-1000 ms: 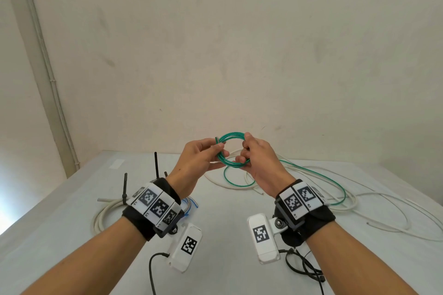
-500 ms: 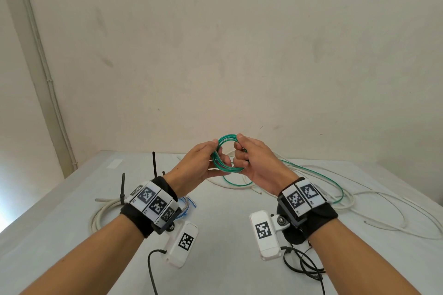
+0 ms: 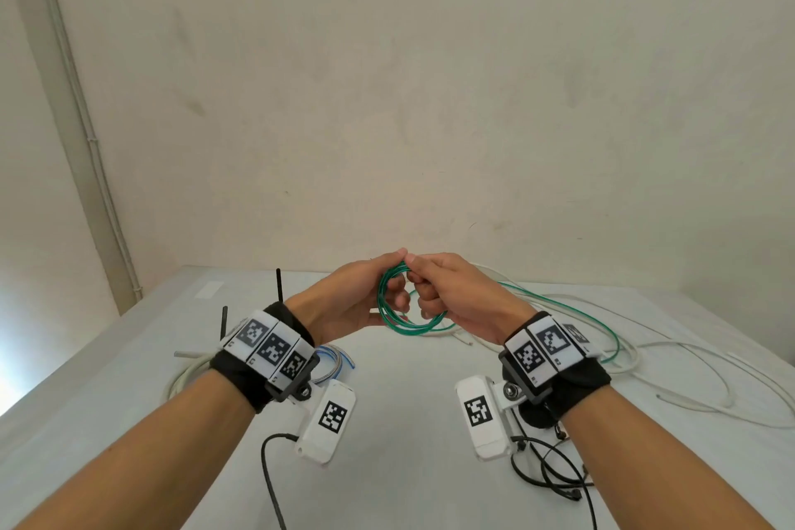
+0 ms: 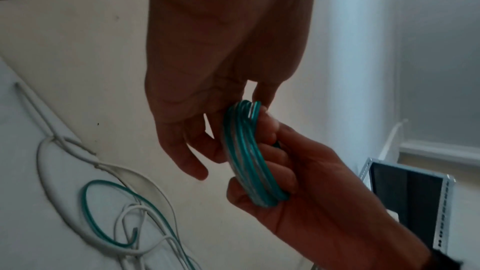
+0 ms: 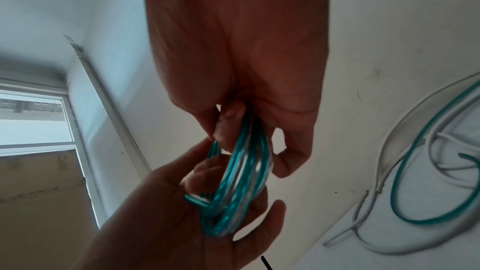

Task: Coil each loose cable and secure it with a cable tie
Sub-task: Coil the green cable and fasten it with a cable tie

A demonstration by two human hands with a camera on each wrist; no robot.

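Green cable (image 3: pixel 389 306): glossy translucent plastic sheath, pale core showing through, bright highlights along coils. White cables (image 3: pixel 710 361) at 3 o'clock: smooth matt plastic. Surface (image 3: pixel 408 400): matt pale grey, smooth. Wrist bands (image 3: pixel 241 374): black cloth, carrying white hard-plastic marker plates. Wall (image 3: pixel 430 99): matt painted plaster, faintly scuffed and stained.

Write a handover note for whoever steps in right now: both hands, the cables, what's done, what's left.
Left hand and right hand: both grip the green coil, held above the table.
Green cable tail lies uncoiled on the table to the right, among loose white cables.
Black cable ties stand behind the left wrist.
Done: several green loops wound.
Left: wind the tail, tie the coil, then the white cables.
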